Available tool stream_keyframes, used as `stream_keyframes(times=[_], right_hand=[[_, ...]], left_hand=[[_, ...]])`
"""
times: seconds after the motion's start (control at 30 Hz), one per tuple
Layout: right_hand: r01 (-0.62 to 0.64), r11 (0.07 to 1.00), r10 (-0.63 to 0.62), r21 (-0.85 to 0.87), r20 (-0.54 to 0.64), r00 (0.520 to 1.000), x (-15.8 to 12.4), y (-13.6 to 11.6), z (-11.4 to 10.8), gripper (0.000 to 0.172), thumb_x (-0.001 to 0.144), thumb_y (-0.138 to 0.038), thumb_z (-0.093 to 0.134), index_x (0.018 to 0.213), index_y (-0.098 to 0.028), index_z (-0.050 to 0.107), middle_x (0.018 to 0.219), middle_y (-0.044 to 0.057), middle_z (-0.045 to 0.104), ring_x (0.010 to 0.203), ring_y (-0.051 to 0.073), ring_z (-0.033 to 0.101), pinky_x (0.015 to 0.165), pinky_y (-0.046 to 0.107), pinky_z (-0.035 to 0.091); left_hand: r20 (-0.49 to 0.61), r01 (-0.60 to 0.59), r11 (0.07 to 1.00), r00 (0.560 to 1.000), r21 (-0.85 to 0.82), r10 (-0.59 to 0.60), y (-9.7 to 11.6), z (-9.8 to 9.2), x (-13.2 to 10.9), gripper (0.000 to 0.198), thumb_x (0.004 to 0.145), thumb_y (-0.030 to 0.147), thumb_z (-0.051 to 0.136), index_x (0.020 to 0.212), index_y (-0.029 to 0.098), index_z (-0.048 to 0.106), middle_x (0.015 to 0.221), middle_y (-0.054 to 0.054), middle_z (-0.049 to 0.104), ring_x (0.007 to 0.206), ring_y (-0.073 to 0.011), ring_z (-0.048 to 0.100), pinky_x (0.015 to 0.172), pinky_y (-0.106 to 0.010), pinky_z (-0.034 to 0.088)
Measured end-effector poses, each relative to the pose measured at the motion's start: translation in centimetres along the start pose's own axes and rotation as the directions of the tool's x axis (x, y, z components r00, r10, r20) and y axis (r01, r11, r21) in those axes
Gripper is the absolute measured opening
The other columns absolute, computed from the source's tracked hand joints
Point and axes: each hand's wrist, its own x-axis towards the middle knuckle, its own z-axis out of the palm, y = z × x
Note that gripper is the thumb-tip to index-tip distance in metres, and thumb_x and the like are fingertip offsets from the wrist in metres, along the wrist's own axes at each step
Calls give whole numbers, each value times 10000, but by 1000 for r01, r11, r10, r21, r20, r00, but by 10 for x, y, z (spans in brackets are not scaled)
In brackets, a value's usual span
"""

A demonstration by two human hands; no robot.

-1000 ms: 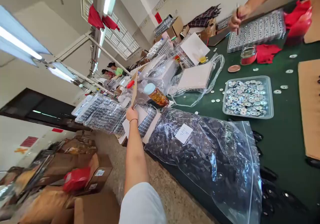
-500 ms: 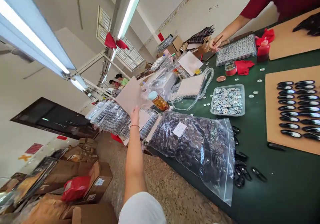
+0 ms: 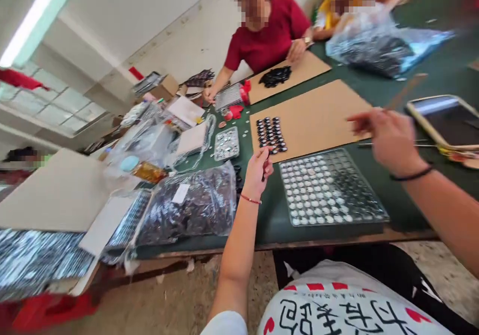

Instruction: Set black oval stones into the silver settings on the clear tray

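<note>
My left hand is closed on a small black piece, mostly hidden by the fingers, at the near left corner of a cardboard sheet. Rows of glossy black oval pieces lie on that sheet. My right hand, smeared by motion, is closed around a thin wooden stick that points up and away. Between my hands, near the table edge, lies a clear tray with rows of round white pieces on its left and dark cells on its right.
A bag of black pieces and a tub of shiny discs stand to the left, with an amber jar beyond. A phone lies at right. Across the table sits a person in red; another sits beside a plastic bag.
The view has swung right. My left hand, earlier on a pale board above the stacked trays, has let it go and come over to the cardboard sheet. My right hand has come into view.
</note>
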Motion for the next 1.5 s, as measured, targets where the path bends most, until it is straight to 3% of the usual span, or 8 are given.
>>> stream_keyframes(times=[0.1,0.2,0.43,0.77,1.03,1.27,1.37,1.5], right_hand=[[-134,974,107,182,151,983,2,12,10,612,893,-408,76,822,-60,574,643,72,538,548,70,472,526,215,365],[-115,976,67,187,244,967,4,17,29,474,888,-430,224,746,-116,549,629,37,547,541,82,458,521,210,336],[138,960,-20,-245,428,903,-7,33,28,372,871,-377,306,776,-142,579,720,81,612,657,166,538,548,244,290],[63,990,-19,-123,333,943,-6,30,31,357,858,-386,345,814,-146,605,743,68,634,672,154,562,576,227,338],[224,975,-212,4,344,915,-34,0,29,341,852,-388,383,775,-153,618,657,42,621,560,123,527,543,222,332],[357,932,-357,62,328,875,-43,1,36,282,840,-377,429,763,-182,617,618,9,617,509,103,515,512,214,321],[335,938,-344,88,351,871,-44,-1,34,249,833,-383,441,793,-194,597,622,-3,613,499,97,506,495,208,319],[277,947,-319,164,361,876,-45,-5,30,213,842,-354,428,826,-194,566,651,0,603,530,99,502,508,204,339]], left_hand=[[-30,63,992,998,107,-60,-34,7,5,206,708,340,589,809,161,579,540,52,378,357,5,243,318,-128,155],[-39,68,976,997,205,-61,-46,7,7,210,704,350,591,803,165,590,540,47,400,359,5,255,323,-125,165],[-131,77,942,991,326,-36,-46,12,7,173,675,332,614,754,182,581,504,42,443,368,-12,300,331,-125,184],[-113,13,847,992,531,55,-56,12,1,216,709,392,570,682,182,613,509,27,436,417,-48,362,399,-170,260],[99,-263,574,948,775,301,-61,27,-11,260,769,345,504,991,278,623,734,-18,623,626,-147,540,594,-242,391],[204,-241,263,966,934,159,-58,31,-16,304,829,368,383,797,196,631,678,-3,613,604,-122,507,584,-220,357],[183,-233,285,964,930,193,-58,25,-12,302,817,379,399,726,178,605,613,13,567,562,-103,463,553,-210,326],[66,-164,516,977,841,203,-60,17,-5,304,789,393,437,676,149,578,577,16,517,540,-90,428,540,-204,321]])
